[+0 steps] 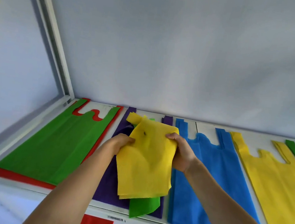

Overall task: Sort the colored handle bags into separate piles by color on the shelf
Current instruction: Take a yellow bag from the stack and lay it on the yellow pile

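Both hands, L (123, 143) & R (179, 152), grip mixed yellow/green bunch (145, 159) over purple pile (108, 186). Blue (209, 174), yellow (278, 182) piles started; green-on-red (56, 144) unsorted. Approx. half done.

Bright, even, diffuse daylight with cool bluish cast; source not visible. Shadows faint, soft under forearms. No hard glare. Wide-angle distortion: white frame post (53, 42) leans and shelf (207, 127) edge bows toward corners. Slight softness overall, yellow bags (146, 159) in hands mildly motion-blurred; wall (186, 52) smooth, featureless.
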A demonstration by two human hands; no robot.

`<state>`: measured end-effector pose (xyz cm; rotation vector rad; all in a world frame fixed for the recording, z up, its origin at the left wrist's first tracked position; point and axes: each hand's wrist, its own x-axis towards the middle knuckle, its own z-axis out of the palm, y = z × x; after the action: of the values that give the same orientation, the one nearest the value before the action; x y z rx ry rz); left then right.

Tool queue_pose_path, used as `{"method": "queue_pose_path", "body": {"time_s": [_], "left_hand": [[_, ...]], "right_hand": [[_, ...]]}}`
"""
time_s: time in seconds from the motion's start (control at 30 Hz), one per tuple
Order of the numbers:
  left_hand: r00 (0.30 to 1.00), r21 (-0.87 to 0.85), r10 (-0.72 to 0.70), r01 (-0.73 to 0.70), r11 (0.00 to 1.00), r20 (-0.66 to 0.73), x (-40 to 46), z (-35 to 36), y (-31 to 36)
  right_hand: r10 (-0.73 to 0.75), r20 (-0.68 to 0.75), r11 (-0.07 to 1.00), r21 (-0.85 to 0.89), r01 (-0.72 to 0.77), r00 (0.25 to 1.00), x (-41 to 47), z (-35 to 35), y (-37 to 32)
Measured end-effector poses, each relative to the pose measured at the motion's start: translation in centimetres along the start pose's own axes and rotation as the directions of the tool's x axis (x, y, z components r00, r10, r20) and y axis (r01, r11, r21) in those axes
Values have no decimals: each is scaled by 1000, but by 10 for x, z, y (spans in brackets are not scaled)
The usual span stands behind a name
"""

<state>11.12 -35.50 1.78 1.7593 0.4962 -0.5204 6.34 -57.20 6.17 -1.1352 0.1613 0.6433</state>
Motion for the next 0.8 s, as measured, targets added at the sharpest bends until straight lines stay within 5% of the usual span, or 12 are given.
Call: {"method": "queue_pose_path", "body": {"time_s": [0.13,0.37,0.53,0.67,0.8], "left_hand": [[994,-171,-43,60,983,104,4,-22,-2],[968,-489,172,-62,870,183,1,-74,0],[927,-161,357,-373,914,-119,3,-183,39],[835,55,502,-503,862,-226,-2,-268,78],[895,203,412,-377,904,-173,19,-307,42]], "right_hand": [[-176,194,967,218,132,965,19,40,-1],[-293,160,927,289,239,943,44,93,-21],[-163,-21,986,-41,162,986,66,109,-37],[-246,-5,902,-367,228,969,97,134,-26],[-125,-103,896,-438,68,987,124,171,28]]}}
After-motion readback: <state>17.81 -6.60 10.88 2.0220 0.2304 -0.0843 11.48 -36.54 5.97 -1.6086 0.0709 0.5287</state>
